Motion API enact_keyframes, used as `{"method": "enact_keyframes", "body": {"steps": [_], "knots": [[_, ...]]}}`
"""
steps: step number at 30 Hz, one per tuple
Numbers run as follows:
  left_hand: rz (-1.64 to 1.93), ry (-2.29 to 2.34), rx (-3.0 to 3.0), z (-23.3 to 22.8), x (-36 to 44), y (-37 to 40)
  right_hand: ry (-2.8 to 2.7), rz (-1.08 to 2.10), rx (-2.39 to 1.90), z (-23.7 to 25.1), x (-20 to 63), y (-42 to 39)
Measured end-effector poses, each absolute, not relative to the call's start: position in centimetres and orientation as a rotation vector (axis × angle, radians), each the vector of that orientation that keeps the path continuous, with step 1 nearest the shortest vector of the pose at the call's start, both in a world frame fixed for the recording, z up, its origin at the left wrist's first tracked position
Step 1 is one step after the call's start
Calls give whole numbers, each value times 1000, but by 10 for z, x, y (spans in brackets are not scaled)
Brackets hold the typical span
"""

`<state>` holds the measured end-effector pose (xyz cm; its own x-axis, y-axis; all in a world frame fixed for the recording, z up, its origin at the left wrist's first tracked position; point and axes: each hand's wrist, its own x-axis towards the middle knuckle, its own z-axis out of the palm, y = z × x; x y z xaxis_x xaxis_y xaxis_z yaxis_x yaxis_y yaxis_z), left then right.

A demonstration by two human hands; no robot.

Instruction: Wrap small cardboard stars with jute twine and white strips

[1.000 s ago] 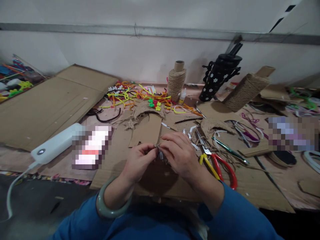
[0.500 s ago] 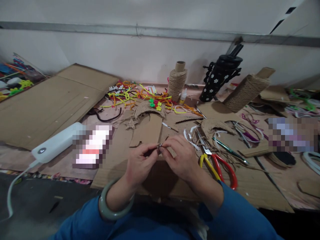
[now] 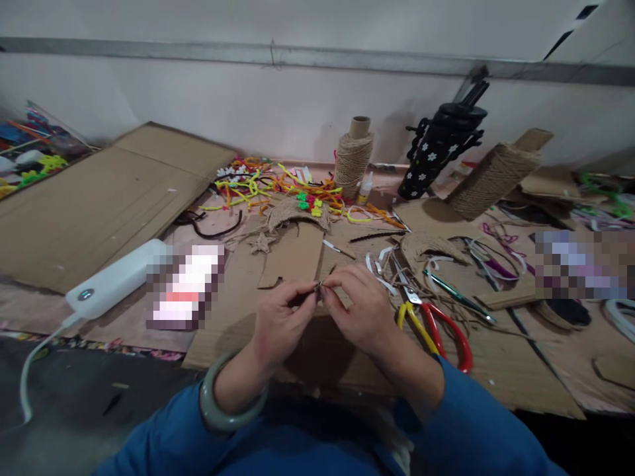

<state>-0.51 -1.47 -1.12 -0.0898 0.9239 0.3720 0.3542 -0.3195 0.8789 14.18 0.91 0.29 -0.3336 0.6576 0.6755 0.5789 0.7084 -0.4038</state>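
Both hands had risen slightly since before; the left hand [image 3: 280,324] and right hand [image 3: 360,311] pinched a small metal clip [image 3: 320,286] between fingertips.

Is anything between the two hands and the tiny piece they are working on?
Nothing visible: the left hand and the right hand both pinch the small metallic piece directly at their fingertips, above the cardboard sheet.
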Motion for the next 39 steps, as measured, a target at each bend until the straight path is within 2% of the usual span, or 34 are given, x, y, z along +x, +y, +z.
{"method": "enact_keyframes", "body": {"steps": [10, 22, 39], "knots": [[1417, 1287, 1573, -9, -6, -13, -2023, 92, -946, 2, 142, 11], [1258, 1073, 879, -13, -3, -9, -2066, -40, -906, 3, 142, 13], [1336, 1275, 1136, -12, -3, -11, -2105, -115, -875, 2, 141, 11]]}}
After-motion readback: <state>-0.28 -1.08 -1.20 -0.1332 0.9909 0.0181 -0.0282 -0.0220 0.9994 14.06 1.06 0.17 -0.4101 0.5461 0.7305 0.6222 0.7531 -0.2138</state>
